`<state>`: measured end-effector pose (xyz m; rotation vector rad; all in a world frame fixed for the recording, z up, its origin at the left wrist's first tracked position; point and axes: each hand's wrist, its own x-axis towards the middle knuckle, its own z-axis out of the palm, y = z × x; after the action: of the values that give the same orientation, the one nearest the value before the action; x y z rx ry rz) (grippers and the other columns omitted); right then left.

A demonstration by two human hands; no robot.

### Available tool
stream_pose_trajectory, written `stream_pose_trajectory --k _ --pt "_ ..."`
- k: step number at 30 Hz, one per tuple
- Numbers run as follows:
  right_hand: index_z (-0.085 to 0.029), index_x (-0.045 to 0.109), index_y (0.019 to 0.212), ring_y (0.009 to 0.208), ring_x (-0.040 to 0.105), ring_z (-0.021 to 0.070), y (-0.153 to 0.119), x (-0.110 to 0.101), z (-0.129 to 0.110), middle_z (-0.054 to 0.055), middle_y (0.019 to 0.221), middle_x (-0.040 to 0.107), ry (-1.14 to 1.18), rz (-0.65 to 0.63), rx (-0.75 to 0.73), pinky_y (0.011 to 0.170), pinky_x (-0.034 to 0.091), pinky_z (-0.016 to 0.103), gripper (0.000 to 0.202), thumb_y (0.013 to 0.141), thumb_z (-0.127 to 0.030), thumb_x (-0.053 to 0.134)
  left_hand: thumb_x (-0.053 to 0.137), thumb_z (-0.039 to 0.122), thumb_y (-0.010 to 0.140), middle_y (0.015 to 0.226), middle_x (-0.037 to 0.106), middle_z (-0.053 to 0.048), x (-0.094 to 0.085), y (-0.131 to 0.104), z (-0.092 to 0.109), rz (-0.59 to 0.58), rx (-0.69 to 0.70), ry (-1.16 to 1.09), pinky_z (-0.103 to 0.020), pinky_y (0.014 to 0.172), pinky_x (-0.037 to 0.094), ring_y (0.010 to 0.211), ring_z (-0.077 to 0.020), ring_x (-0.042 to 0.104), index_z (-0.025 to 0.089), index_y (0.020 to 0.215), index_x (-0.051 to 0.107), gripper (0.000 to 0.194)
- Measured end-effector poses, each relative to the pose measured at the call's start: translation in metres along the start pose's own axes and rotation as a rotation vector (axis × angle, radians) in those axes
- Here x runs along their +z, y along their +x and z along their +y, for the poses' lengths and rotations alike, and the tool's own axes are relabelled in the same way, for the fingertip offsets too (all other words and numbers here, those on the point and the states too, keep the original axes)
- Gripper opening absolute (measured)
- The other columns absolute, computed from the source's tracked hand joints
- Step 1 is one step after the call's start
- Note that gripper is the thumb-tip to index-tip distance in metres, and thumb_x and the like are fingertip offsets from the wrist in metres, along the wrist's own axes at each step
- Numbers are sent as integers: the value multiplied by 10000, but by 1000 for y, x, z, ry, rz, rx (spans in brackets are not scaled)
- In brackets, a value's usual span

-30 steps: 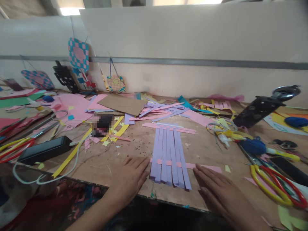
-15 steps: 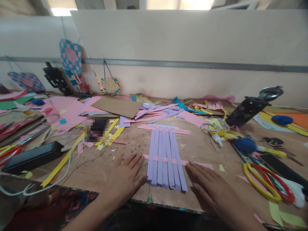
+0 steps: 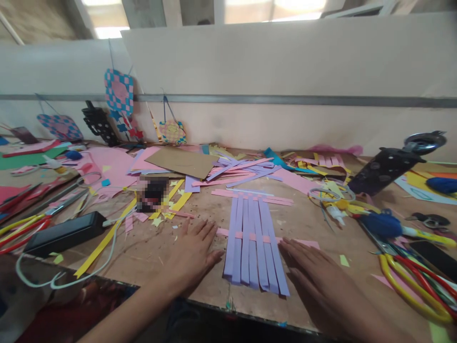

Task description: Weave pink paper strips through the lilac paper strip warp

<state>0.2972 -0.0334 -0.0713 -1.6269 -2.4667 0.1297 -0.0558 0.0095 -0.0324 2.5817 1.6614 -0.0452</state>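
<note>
Several lilac paper strips [image 3: 246,262] lie side by side on the table, running toward me. Near their far ends pink paper strips [image 3: 278,200] cross them, and lower down another pink strip [image 3: 303,243] is threaded over and under them. My left hand [image 3: 194,252] rests flat to their left, fingers stretched out, close to the pink strip's left end. On the other side my right hand [image 3: 317,271] has its fingers extended, its fingertips at the pink strip's right part. Neither hand grips anything.
To the right are scissors [image 3: 410,286], blue yarn [image 3: 382,223] and a tilted black tumbler [image 3: 387,169]. A black power adapter [image 3: 67,233] and white cable [image 3: 114,247] lie left. Cardboard [image 3: 180,162] and loose paper strips [image 3: 246,166] are piled behind, before woven paper ornaments [image 3: 119,90].
The view has swung slightly left, so the table's things appear further right. Both hands stay beside the strips, with little visible movement against them.
</note>
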Motion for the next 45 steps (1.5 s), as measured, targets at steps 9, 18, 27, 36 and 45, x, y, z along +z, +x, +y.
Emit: stream_pose_trajectory --k 9,18,27,36,45 --pt "-336 501 1583 1450 520 330 -4 12 7 18 1616 497 -1 27 -16 1181 471 611 546 1044 -405 453 294 660 1095 1663 416 -64 7 -6 1 1 95 8 -655 1282 108 1566 -344 336 259 1623 425 676" --pt "-347 392 1640 1446 525 327 -3 6 7 22 1635 461 21 19 -62 1155 489 627 589 1053 -374 430 303 659 1093 1669 411 -58 11 11 -3 54 99 -5 -669 1281 117 1573 -340 321 276 1627 415 667" --pt "-330 460 1610 1397 578 343 2 -8 -3 61 1589 534 24 -4 -50 1140 498 631 576 1034 -355 435 356 636 1092 1663 415 -78 11 13 -4 37 70 31 -660 1284 116 1571 -347 323 210 1617 437 681" --pt "-354 427 1620 1489 474 307 9 4 -1 30 1658 452 95 43 28 1221 403 611 544 1078 -398 446 338 662 1083 1651 441 -99 7 16 -8 65 46 24 -628 1294 129 1549 -334 375 214 1600 475 697" --pt "-327 488 1587 1483 483 300 35 10 18 41 1617 506 34 -1 22 1222 386 604 527 1072 -427 443 368 637 1080 1653 433 -129 -2 40 -12 43 25 28 -673 1264 163 1551 -356 366 204 1600 472 685"
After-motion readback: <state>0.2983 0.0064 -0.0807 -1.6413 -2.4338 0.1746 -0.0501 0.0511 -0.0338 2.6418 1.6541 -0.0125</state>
